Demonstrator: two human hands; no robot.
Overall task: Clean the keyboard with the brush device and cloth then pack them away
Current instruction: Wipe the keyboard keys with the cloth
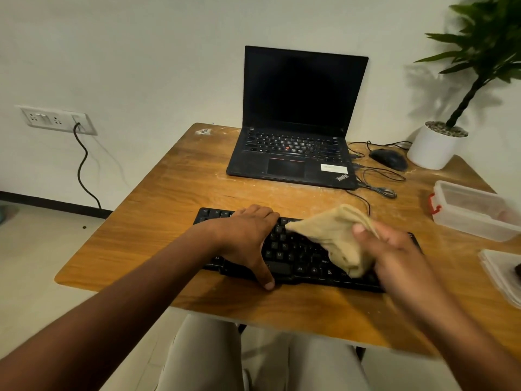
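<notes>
A black keyboard (pixel 298 258) lies near the front edge of the wooden table (pixel 174 198). My left hand (pixel 248 235) rests across the keyboard's left half, fingers over its far edge and thumb at its near edge. My right hand (pixel 394 252) grips a bunched tan cloth (pixel 335 232) just above the right half of the keys. No brush device is visible.
An open black laptop (pixel 296 136) stands at the back with a wired mouse (pixel 390 159) and loose cables to its right. A white potted plant (pixel 435 145) sits at the far right corner. A clear plastic box (pixel 473 213) and its lid (pixel 501 272) lie at the right edge.
</notes>
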